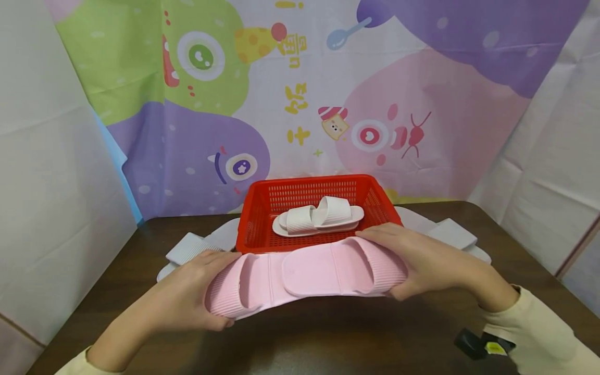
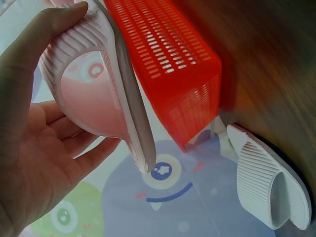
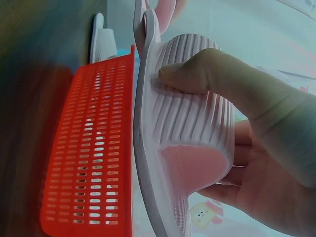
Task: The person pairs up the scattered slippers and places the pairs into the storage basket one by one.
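Observation:
Two pink slippers are held up in front of the basket, heel ends overlapping. My left hand (image 1: 180, 299) grips the left pink slipper (image 1: 257, 281) around its ribbed strap; in the left wrist view the thumb lies on the strap (image 2: 81, 34). My right hand (image 1: 428, 260) grips the right pink slipper (image 1: 311, 272), whose heel lies over the other one. The right wrist view shows the thumb pressed on its ribbed strap (image 3: 182, 116). Behind them, a pair of white slippers (image 1: 323, 219) lies nested inside the red basket (image 1: 248, 221).
A white slipper (image 1: 189, 247) lies on the brown table (image 1: 309, 344) left of the basket, partly behind my left hand. Another white slipper (image 1: 451, 234) lies to the right, partly behind my right hand. A patterned cloth (image 1: 300, 156) hangs behind the table.

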`<action>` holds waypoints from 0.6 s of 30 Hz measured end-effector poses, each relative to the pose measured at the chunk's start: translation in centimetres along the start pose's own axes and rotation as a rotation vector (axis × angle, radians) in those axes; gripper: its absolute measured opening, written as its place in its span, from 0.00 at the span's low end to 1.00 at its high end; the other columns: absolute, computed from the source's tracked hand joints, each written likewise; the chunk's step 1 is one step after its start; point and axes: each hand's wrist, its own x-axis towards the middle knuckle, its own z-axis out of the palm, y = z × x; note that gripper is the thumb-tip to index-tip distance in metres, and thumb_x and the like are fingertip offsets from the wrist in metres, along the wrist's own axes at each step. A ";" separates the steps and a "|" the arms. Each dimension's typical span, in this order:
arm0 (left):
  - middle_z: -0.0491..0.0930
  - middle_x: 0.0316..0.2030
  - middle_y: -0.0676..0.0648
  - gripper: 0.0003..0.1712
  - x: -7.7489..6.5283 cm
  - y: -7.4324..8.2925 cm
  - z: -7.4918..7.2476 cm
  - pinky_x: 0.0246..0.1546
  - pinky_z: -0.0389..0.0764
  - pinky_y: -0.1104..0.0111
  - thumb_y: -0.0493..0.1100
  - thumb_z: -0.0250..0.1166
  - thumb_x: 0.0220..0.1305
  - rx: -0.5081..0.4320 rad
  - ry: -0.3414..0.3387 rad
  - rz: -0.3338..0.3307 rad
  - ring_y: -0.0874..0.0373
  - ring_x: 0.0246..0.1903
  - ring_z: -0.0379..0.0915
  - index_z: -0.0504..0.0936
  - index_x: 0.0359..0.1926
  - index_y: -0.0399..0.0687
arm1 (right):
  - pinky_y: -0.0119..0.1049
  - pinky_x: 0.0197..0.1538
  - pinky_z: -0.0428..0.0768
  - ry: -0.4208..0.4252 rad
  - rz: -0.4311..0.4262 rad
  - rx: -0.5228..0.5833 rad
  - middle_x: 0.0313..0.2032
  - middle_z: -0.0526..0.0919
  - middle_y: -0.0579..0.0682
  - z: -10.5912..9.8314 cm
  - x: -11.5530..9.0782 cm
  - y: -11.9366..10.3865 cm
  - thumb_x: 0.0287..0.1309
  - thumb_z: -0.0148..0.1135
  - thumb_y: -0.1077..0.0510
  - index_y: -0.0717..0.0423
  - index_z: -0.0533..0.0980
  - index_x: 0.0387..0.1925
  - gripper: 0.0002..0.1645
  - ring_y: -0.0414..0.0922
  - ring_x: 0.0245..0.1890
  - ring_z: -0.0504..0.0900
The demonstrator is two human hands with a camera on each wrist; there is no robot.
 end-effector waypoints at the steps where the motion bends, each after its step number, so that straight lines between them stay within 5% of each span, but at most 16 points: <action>1: 0.79 0.54 0.52 0.50 0.0 0.0 0.0 0.49 0.82 0.58 0.54 0.80 0.30 0.000 0.003 0.004 0.56 0.53 0.74 0.73 0.61 0.46 | 0.49 0.60 0.78 0.000 0.000 0.000 0.60 0.75 0.44 0.0 0.0 0.0 0.31 0.78 0.49 0.51 0.66 0.65 0.54 0.44 0.59 0.73; 18: 0.79 0.51 0.55 0.52 0.2 0.3 -0.1 0.47 0.82 0.64 0.54 0.80 0.28 0.007 -0.024 -0.013 0.62 0.50 0.73 0.73 0.61 0.48 | 0.49 0.59 0.78 -0.026 0.021 0.029 0.61 0.73 0.43 0.1 0.3 -0.3 0.31 0.78 0.50 0.48 0.65 0.66 0.55 0.43 0.60 0.71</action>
